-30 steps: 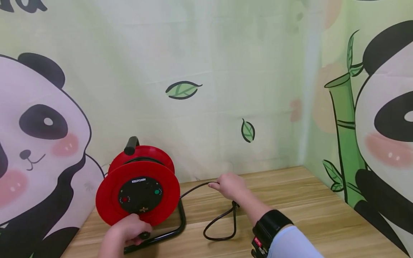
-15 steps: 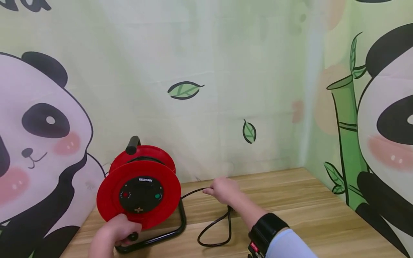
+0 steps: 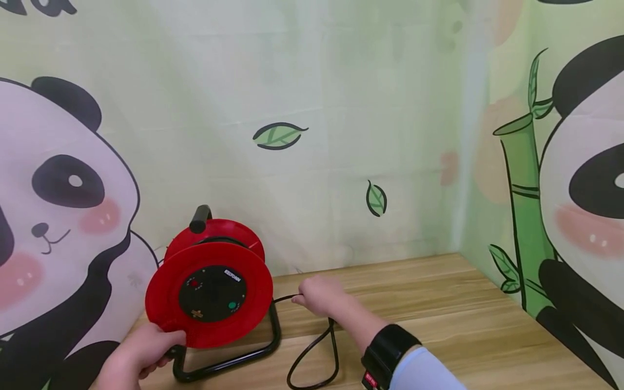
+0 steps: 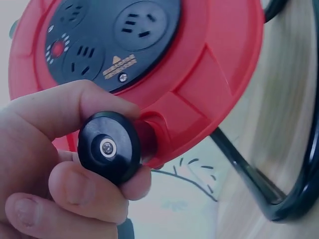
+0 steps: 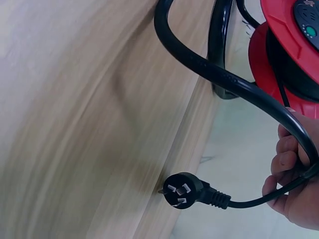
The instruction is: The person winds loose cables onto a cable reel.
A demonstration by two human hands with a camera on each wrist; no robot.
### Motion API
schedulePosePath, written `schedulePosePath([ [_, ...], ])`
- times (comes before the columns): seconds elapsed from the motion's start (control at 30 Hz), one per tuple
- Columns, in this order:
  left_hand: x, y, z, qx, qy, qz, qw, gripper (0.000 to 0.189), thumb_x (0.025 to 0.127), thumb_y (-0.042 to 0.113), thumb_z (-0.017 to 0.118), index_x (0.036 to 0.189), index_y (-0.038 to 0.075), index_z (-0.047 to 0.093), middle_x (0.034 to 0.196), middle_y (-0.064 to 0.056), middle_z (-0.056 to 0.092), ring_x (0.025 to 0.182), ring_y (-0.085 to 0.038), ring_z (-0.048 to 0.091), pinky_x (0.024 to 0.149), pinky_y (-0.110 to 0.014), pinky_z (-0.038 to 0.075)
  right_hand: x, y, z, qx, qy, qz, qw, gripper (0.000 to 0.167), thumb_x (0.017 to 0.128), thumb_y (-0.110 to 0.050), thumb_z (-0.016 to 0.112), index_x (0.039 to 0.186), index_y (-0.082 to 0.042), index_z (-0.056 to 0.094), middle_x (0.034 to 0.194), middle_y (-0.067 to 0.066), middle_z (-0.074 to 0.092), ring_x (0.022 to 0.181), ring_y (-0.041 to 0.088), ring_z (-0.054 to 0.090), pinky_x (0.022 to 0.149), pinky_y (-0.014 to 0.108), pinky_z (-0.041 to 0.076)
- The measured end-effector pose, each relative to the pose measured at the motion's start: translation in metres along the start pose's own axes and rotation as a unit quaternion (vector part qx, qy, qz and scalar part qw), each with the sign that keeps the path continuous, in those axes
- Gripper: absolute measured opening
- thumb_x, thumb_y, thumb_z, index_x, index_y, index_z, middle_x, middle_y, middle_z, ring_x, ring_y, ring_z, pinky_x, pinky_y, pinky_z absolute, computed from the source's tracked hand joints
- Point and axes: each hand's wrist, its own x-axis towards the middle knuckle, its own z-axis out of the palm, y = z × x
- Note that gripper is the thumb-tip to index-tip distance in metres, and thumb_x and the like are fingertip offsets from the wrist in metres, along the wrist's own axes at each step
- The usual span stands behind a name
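A red cable reel [image 3: 209,295] with a black socket panel stands on a black tube frame [image 3: 229,368] at the left of the table. My left hand [image 3: 141,352] grips the black crank knob [image 4: 108,148] at the reel's lower rim, thumb on one side and fingers curled on the other. Right of the reel, my right hand [image 3: 319,295] holds the black cable [image 3: 284,298] in curled fingers. Between that hand and the reel the cable runs a short way; past the hand it hangs in a loop. In the right wrist view the three-pin plug [image 5: 182,190] dangles below the hand.
The wooden table [image 3: 414,325] ends against a backdrop [image 3: 331,162] printed with pandas, leaves and bamboo. A black carrying handle [image 3: 200,219] rises from the reel's top. A black band [image 3: 392,346] is strapped round my right wrist.
The reel's panel has turned clockwise, and my left hand has moved left with the knob. My right hand has come left and down towards the reel with the cable.
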Motion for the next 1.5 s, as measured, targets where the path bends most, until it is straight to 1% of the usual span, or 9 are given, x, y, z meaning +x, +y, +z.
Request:
schedulePosePath([
  [0.1,0.000,-0.005,-0.008,-0.005,0.005,0.006,1.0000,0.027,0.089,0.023,0.070,0.106,0.003,0.070,0.067,-0.010,0.062,0.052,-0.021,0.047,0.050,-0.026,0.036,0.001,-0.008,0.001,-0.005,0.003,-0.013,0.9999,0.041,0.102,-0.044,0.059,0.068,-0.021,0.057,0.061,-0.008,0.050,0.058,0.010,0.049,0.054,0.029,0.041],
  [0.3,0.001,-0.009,-0.016,0.008,0.009,0.001,0.9999,0.024,0.091,0.027,0.066,0.089,0.004,0.073,0.063,-0.008,0.059,0.051,-0.019,0.045,0.050,-0.025,0.035,0.000,-0.016,0.001,0.011,0.005,-0.017,0.9998,0.038,0.101,-0.042,0.062,0.070,-0.021,0.058,0.062,-0.008,0.049,0.059,0.010,0.048,0.054,0.028,0.040],
  [0.4,0.003,-0.007,-0.013,-0.003,0.013,0.002,0.9999,0.025,0.090,0.027,0.069,0.094,0.003,0.073,0.065,-0.009,0.060,0.052,-0.021,0.046,0.051,-0.026,0.035,0.000,-0.014,0.000,0.018,0.009,-0.020,0.9996,0.038,0.101,-0.041,0.061,0.069,-0.021,0.057,0.061,-0.008,0.048,0.058,0.010,0.048,0.054,0.028,0.039],
  [0.6,0.006,-0.005,-0.011,-0.016,0.016,0.013,0.9997,0.044,0.088,0.027,0.076,0.118,-0.003,0.065,0.073,-0.009,0.065,0.052,-0.022,0.047,0.052,-0.026,0.037,0.002,-0.010,0.002,0.008,0.018,-0.025,0.9995,0.040,0.102,-0.042,0.061,0.068,-0.021,0.057,0.060,-0.008,0.047,0.058,0.009,0.047,0.052,0.028,0.038],
  [0.97,0.007,-0.004,-0.012,-0.007,0.017,0.019,0.9997,0.045,0.089,0.024,0.074,0.123,-0.003,0.062,0.074,-0.011,0.065,0.053,-0.023,0.046,0.052,-0.028,0.041,-0.010,0.013,-0.006,-0.025,-0.012,-0.069,0.9972,0.037,0.098,-0.030,0.069,0.066,-0.019,0.056,0.059,-0.010,0.046,0.053,0.006,0.043,0.049,0.025,0.035],
  [1.1,0.007,-0.005,-0.013,0.007,0.018,0.016,0.9997,0.038,0.089,0.025,0.073,0.115,-0.002,0.066,0.070,-0.010,0.062,0.053,-0.023,0.046,0.052,-0.028,0.040,-0.018,0.033,-0.010,-0.048,-0.005,-0.053,0.9974,0.035,0.099,-0.029,0.067,0.068,-0.019,0.057,0.061,-0.008,0.049,0.055,0.009,0.048,0.051,0.029,0.041],
  [1.27,0.007,-0.005,-0.012,0.018,0.017,0.011,0.9996,0.031,0.089,0.026,0.072,0.107,0.000,0.070,0.066,-0.010,0.059,0.052,-0.022,0.045,0.051,-0.027,0.038,-0.025,0.059,-0.017,-0.104,0.026,-0.001,0.9943,0.034,0.101,-0.035,0.064,0.071,-0.019,0.058,0.065,-0.005,0.053,0.060,0.013,0.054,0.054,0.038,0.048],
  [1.4,0.008,-0.007,-0.011,0.010,0.012,0.009,0.9998,0.032,0.090,0.026,0.073,0.109,0.001,0.070,0.066,-0.011,0.061,0.052,-0.021,0.045,0.050,-0.027,0.037,-0.028,0.071,-0.023,-0.151,0.034,0.040,0.9871,0.036,0.098,-0.037,0.066,0.069,-0.018,0.057,0.062,-0.004,0.050,0.057,0.013,0.049,0.050,0.036,0.046],
  [1.5,0.008,-0.008,-0.010,0.002,0.008,0.014,0.9999,0.034,0.090,0.025,0.073,0.114,0.002,0.069,0.068,-0.011,0.062,0.051,-0.021,0.045,0.050,-0.026,0.037,-0.030,0.076,-0.026,-0.160,0.035,0.068,0.9841,0.038,0.095,-0.034,0.069,0.064,-0.018,0.055,0.058,-0.005,0.046,0.054,0.012,0.043,0.047,0.034,0.042],
])
